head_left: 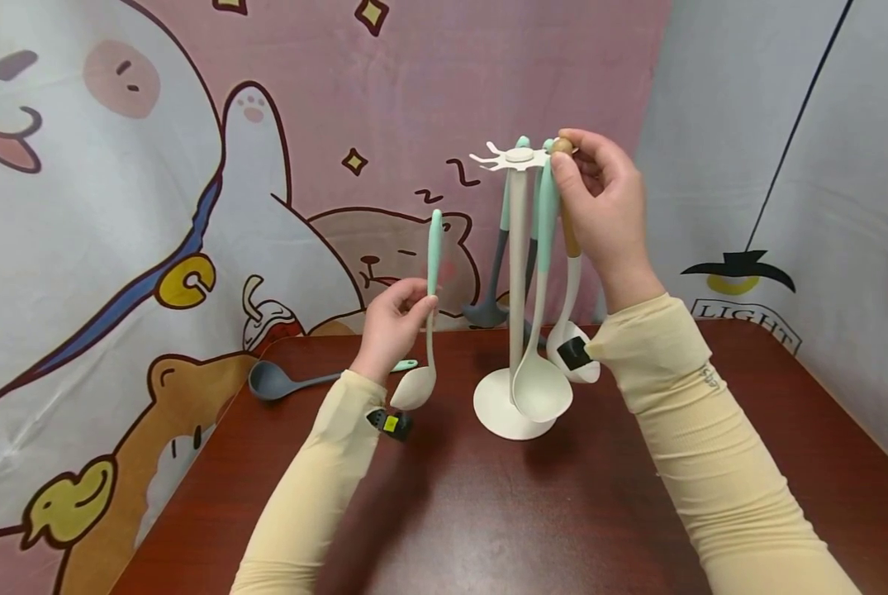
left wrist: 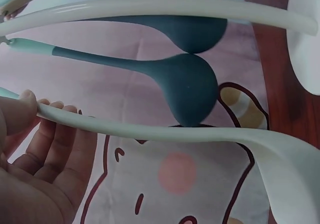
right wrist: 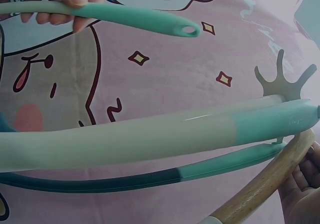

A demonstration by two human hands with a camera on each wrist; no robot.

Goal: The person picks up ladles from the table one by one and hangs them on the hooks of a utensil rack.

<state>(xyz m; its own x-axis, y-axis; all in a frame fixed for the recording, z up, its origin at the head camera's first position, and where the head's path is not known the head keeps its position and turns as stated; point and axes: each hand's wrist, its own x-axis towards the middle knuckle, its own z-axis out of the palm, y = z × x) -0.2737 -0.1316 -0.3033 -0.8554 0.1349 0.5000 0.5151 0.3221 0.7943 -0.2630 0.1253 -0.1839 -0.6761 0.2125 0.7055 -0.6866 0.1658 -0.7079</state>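
My left hand (head_left: 395, 322) pinches a white spoon (head_left: 434, 264) by the lower end of its mint handle, holding it upright over the table with the bowl hanging down. My right hand (head_left: 610, 198) is raised at the top of the utensil stand (head_left: 517, 273), its thumb and fingers pinching the top of a wooden-handled white utensil (head_left: 571, 235) beside the hooks. A wrist camera partly hides that utensil's head. Next to it hangs a white ladle (head_left: 543, 388) with a mint handle. In the right wrist view, the wooden handle (right wrist: 270, 179) slants up to my fingertips.
Behind the pole hang dark utensils (head_left: 491, 306) with mint handles. A dark ladle (head_left: 270, 380) lies on the brown table (head_left: 473, 512) at the left, partly behind my left hand. The stand's round white base (head_left: 499, 420) rests mid-table. A cartoon-printed cloth (head_left: 429, 91) hangs behind.
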